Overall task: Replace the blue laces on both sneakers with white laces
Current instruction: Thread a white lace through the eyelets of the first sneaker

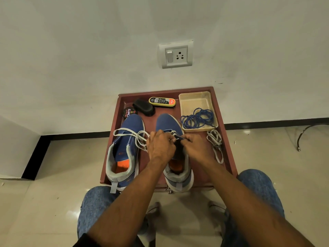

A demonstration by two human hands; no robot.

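Two blue sneakers stand side by side on a maroon table (227,154), toes pointing away from me. The left sneaker (124,148) has no lace in its eyelets; a loose length of white lace (131,134) lies across it. Both my hands work over the eyelets of the right sneaker (167,122). My left hand (161,147) and my right hand (194,147) each pinch a part of that white lace above the tongue. A second white lace (216,143) lies bundled on the table at the right. The blue laces (197,118) lie coiled in a beige tray (194,98).
At the table's back stand a round polish tin (129,112), a black brush (144,106) and a yellow-edged shoe-shine sponge (162,101). The wall with a socket (176,55) is right behind. My knees in jeans flank the table's near edge. A dark cable (309,131) lies on the floor, right.
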